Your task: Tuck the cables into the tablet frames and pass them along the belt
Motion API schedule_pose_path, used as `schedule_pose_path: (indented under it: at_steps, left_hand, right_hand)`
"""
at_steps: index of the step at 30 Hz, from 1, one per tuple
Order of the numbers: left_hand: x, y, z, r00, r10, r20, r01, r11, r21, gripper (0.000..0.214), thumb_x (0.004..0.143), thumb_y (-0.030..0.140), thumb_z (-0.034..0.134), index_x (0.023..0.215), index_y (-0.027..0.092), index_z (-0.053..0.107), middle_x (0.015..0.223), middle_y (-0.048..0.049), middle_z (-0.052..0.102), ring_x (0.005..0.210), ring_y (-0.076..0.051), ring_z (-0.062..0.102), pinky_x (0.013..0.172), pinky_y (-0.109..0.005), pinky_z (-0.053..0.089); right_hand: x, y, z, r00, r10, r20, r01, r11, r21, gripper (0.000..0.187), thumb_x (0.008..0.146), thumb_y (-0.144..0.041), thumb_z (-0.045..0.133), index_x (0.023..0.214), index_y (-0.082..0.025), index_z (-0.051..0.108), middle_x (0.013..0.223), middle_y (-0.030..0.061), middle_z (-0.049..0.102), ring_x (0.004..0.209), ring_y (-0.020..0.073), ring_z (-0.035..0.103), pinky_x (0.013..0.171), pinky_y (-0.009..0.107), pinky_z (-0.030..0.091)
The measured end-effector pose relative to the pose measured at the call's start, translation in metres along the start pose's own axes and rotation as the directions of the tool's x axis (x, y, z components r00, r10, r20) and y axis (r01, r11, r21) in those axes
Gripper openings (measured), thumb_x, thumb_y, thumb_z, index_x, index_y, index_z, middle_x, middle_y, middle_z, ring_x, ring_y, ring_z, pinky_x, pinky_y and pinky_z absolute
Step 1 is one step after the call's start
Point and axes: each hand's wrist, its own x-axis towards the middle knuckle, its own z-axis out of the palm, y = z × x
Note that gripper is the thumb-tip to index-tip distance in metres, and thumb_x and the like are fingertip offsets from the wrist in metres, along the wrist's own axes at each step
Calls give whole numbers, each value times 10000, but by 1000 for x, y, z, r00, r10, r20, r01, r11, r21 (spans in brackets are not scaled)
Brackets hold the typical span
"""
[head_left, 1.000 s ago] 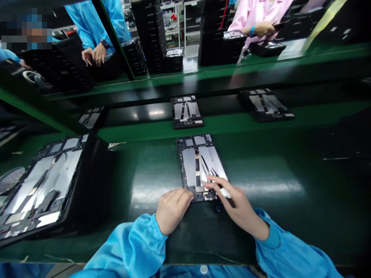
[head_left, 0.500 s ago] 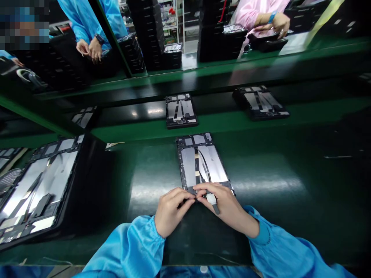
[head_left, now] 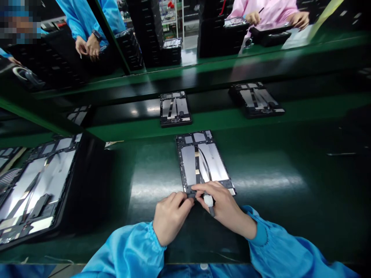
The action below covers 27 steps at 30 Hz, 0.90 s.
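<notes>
We look down at our two bare hands in blue sleeves, at the near edge of a dark tablet frame [head_left: 199,162] with silver panels and a thin black cable. The frame lies flat on a green surface [head_left: 290,193], just in front of our body. Our left hand [head_left: 171,218] has its fingers curled against the frame's lower edge; we cannot tell whether it grips or only presses. Our right hand [head_left: 224,206] is closed around a slim tool [head_left: 208,200] with a white grip, its tip hidden by our fingers near that same edge.

Two more frames lie farther along the surface, and a larger one [head_left: 40,185] sits to our left. Beyond a divider, black stacks [head_left: 147,34] stand near a co-worker's blue sleeve [head_left: 87,15] and another's pink sleeve [head_left: 269,9].
</notes>
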Motion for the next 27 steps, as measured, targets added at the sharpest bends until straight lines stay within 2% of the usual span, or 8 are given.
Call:
schedule_pose_path:
  at_steps: [2, 5, 9, 13, 18, 23, 27]
  left_hand:
    - [-4, 0, -2, 995, 103, -9, -101, 986, 129, 213, 986, 151, 440, 1082, 174, 629, 902, -51, 657, 717, -154, 589, 577, -252, 456]
    - [-10, -5, -5, 984, 179, 8, -177, 965, 193, 308, 991, 117, 376, 1217, 146, 583, 1015, -91, 671, 765, -167, 606, 597, -268, 493]
    - [-17, -12, -5, 983, 184, 12, -184, 973, 137, 337, 993, 141, 392, 1277, 184, 568, 1099, -89, 662, 806, -153, 605, 662, -256, 518]
    - [-19, -16, 0, 980, 197, 14, -197, 978, 71, 324, 985, 144, 425, 1254, 219, 591, 1113, -69, 662, 781, -144, 590, 660, -251, 513]
    - [-18, -18, 5, 994, 93, -52, -96, 993, -66, 280, 982, 162, 479, 1223, 231, 603, 1095, -52, 662, 812, -137, 591, 683, -247, 497]
    - [-17, -20, 2, 982, 189, -15, -189, 981, 40, 313, 977, 129, 469, 1257, 217, 580, 1137, -67, 650, 819, -159, 582, 681, -275, 485]
    - [-15, -21, 0, 975, 222, -10, -220, 972, 76, 342, 980, 123, 448, 1289, 218, 559, 1150, -70, 642, 815, -159, 576, 679, -275, 488]
  right_hand:
    - [-1, 1, 1, 1000, -14, -4, 13, 1000, -4, 308, 891, -80, 544, 1138, -251, 612, 847, 26, 704, 808, 224, 651, 744, 363, 494]
    - [-1, 2, 1, 1000, -31, -2, 31, 1000, -5, 319, 900, -80, 543, 1157, -256, 611, 841, 23, 698, 799, 222, 645, 734, 363, 492]
    - [-1, 2, 0, 1000, -17, 12, 17, 1000, -26, 319, 900, -72, 539, 1142, -260, 628, 849, 25, 699, 797, 218, 646, 733, 359, 501]
    - [-2, 2, 0, 1000, -6, 19, 7, 999, -38, 302, 898, -79, 544, 1125, -254, 639, 852, 33, 702, 802, 220, 647, 727, 357, 510]
    - [-2, 3, 1, 1000, -11, 17, 12, 1000, -21, 296, 910, -85, 532, 1128, -260, 628, 851, 29, 708, 799, 225, 652, 733, 374, 512]
    - [-3, 3, -3, 1000, 7, 16, -7, 1000, 5, 289, 900, -92, 557, 1134, -251, 621, 864, 25, 717, 835, 227, 664, 763, 374, 518]
    - [-2, 5, -2, 1000, 18, 23, -18, 1000, -5, 315, 898, -73, 539, 1145, -250, 621, 858, 27, 721, 823, 230, 667, 749, 378, 518]
